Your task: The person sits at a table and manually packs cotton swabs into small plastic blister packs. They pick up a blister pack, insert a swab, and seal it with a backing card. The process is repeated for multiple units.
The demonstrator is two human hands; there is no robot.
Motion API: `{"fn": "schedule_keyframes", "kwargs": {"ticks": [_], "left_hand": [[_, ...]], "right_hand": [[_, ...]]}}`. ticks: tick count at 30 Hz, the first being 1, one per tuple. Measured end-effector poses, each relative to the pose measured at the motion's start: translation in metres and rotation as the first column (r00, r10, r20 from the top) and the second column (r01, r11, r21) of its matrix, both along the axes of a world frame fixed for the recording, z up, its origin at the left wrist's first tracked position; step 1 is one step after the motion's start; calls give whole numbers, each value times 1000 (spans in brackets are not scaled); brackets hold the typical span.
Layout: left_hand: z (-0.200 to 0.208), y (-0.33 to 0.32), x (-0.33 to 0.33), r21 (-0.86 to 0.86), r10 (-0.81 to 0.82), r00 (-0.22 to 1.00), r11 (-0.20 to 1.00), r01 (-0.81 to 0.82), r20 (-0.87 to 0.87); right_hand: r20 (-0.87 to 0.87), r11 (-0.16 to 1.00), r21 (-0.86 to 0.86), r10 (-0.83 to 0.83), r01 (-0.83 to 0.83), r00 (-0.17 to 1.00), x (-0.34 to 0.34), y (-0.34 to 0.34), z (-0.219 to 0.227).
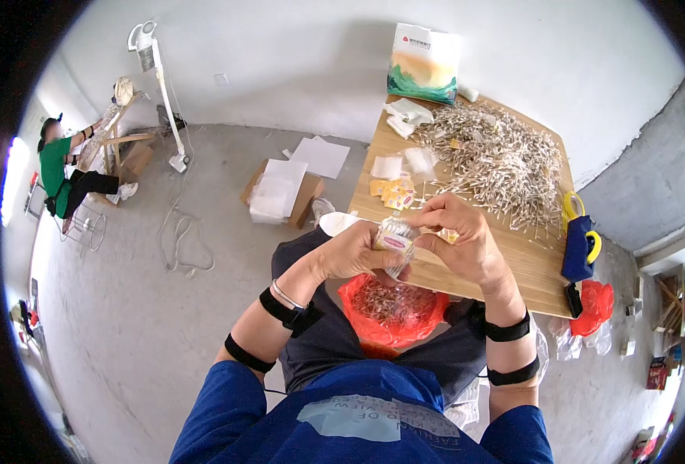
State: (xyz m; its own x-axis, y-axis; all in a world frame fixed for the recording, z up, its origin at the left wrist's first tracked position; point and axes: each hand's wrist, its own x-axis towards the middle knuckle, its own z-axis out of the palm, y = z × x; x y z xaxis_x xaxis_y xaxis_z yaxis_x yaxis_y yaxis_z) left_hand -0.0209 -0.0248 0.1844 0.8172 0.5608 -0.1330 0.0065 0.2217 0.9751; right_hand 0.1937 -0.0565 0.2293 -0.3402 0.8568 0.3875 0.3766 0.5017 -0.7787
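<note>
Over the near edge of the table, my left hand [354, 251] is closed round a small clear pack of cotton swabs [393, 243] with a yellow and white label. My right hand [462, 236] has its thumb and fingers pinched at the upper right end of the same pack; exactly what they grip there is hard to see. Just beyond the hands lie several yellow label cards [393, 190] and clear plastic bags [420, 161]. A large heap of loose cotton swabs [505, 158] covers the far right of the wooden table [369, 203].
Below my hands, between my legs, a red plastic bag [350, 305] holds many swabs. A blue bag with yellow handles [578, 247] hangs at the table's right edge. A printed bag [424, 66] stands at the back. Far left, another person [68, 170] sits at a table.
</note>
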Motion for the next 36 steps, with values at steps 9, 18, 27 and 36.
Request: {"fn": "schedule_keyframes", "kwargs": {"ticks": [9, 18, 27, 36], "left_hand": [[1, -3, 6, 69, 105, 993, 992, -102, -55], [-2, -1, 5, 79, 108, 992, 991, -103, -61], [-3, 6, 5, 75, 69, 997, 995, -66, -43], [-9, 5, 10, 132, 84, 992, 989, -71, -93]], "right_hand": [[50, 988, 88, -128, 123, 991, -6, 1, -14], [137, 992, 114, -75, 60, 988, -3, 6, -15], [5, 998, 5, -56, 56, 998, -2, 9, -19], [81, 975, 181, -145, 128, 986, -11, 6, -9]]}}
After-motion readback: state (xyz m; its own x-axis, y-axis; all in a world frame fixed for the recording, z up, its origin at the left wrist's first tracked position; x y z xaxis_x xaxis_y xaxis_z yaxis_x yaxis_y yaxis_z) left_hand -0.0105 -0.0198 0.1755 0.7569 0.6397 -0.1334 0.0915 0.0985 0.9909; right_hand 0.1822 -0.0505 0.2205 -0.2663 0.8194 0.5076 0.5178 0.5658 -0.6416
